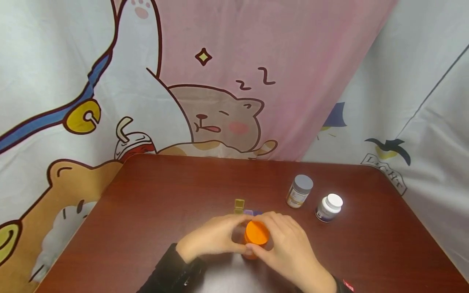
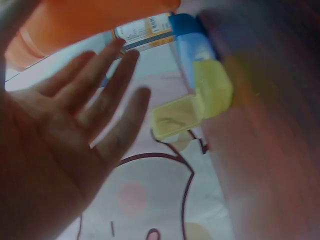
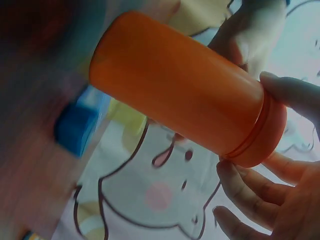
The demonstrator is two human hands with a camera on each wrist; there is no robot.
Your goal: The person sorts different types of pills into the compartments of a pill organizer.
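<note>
A cartoon curtain (image 1: 227, 40) backs the desk (image 1: 176, 187). My right grip (image 1: 291, 244) pinches the bottle (image 3: 175, 75) by its cap (image 3: 274, 131); my left grip (image 1: 212, 236) curls round it. I'd keep it steady, minding the pillbox (image 1: 248, 212) just beyond; grey jar (image 1: 299, 191) and white jar (image 1: 328, 207) stand to its right.

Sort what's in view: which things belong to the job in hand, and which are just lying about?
In the job:
orange bottle, its lid in the right grip
pillbox, yellow lid open, probably

Lying about, apparently:
grey-lidded jar, untouched
white jar, untouched
</note>
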